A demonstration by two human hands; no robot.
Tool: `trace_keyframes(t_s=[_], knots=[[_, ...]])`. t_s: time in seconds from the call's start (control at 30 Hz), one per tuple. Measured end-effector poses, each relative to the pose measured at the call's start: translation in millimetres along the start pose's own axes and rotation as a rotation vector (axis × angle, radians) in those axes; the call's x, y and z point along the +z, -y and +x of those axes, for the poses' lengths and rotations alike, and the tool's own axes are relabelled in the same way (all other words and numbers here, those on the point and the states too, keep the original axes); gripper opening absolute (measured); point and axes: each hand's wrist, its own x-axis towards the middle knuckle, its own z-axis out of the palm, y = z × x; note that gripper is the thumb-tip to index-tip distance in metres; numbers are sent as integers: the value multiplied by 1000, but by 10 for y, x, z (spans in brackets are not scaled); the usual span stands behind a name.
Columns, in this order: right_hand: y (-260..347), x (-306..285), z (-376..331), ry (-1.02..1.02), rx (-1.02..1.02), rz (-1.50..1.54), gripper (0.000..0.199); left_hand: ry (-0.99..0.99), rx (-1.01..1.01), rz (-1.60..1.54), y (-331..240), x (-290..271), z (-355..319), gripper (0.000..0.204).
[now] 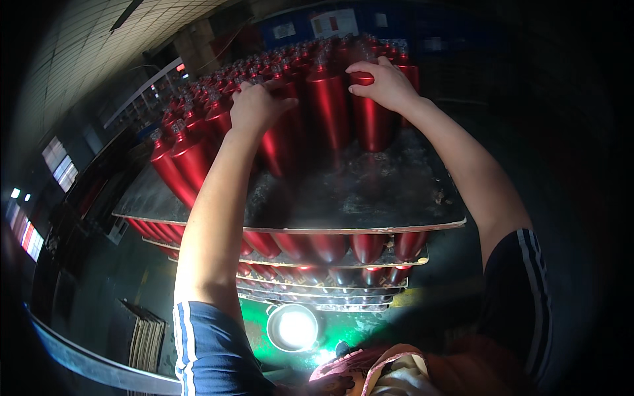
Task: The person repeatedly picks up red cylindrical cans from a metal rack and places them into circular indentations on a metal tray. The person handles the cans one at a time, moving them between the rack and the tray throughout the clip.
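Observation:
Many glossy red bottles with clear necks stand upright in close rows on a dark board [343, 198]. My left hand [256, 109] reaches over the front rows, its fingers and thumb curved round the top of a red bottle [280, 148], whose neck it hides. Farther right, my right hand [388, 84] is closed round the upper part of another red bottle [373, 125] near the front right of the group. Between the two hands stands a red bottle [328, 105] that neither touches. Both held bottles appear to rest on the board.
Below the top board [422, 224], more boards are stacked with red bottles between them. A round metal pot [292, 328] sits on the green floor near my feet. Flat sheets [146, 340] lean at the lower left. Blue panels [337, 23] stand behind the bottles.

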Motion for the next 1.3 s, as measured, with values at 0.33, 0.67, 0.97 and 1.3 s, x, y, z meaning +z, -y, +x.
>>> trace_keyframes(t_s=[0.33,0.67,0.97,1.3], knots=[[-580,-424,-992,-338,-280,467,45,-406,220,-84,-253,-134,-985,47],[90,-932,-2714,-225,-12,1604,54,-646,17,-1017,350,-928,-3253,55],[1661,782,-3099,622,806,2126,45,-592,-1126,-1999,1351,362,-4627,63],[2475,3371,-2885,1330,1477,2349,71,-460,-1388,-2745,2893,2268,-4996,55]])
